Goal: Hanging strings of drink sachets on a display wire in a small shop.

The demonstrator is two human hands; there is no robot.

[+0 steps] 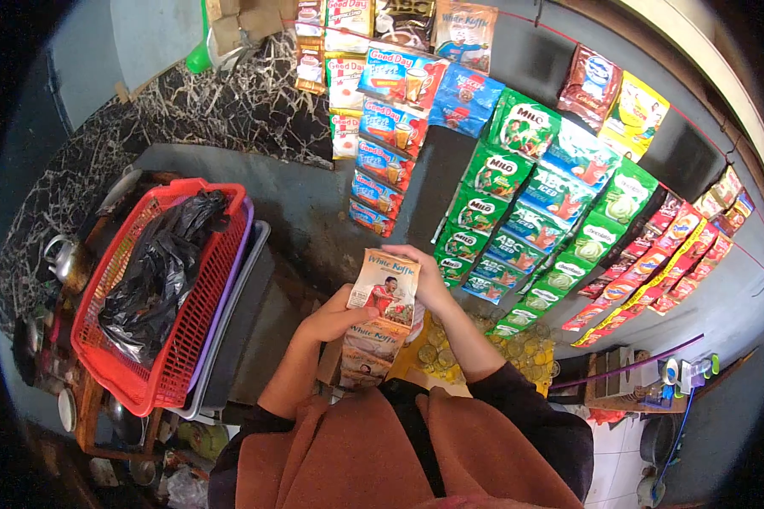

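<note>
In front of my body I hold a strip of White Koffie sachets (385, 286), its lower packets hanging down towards my waist. My left hand (339, 316) grips the strip's left edge, the thumb lying across the front of the top sachet. Around the upper right edge curls my right hand (425, 277), its fingers partly hidden behind the packet. Beyond my hands hang a strip of Good Day Freeze sachets (382, 165) and a strip of green Milo sachets (502, 167). A single White Koffie packet (466, 35) hangs higher on the wall.
A red plastic basket (156, 407) holding a black plastic bag (165, 280) stands at left, beside a metal kettle (67, 262). ABC Iced strips (551, 203) and Chocolatos strips (573, 264) hang at right from a red string. Below them lies a yellow patterned surface (442, 350).
</note>
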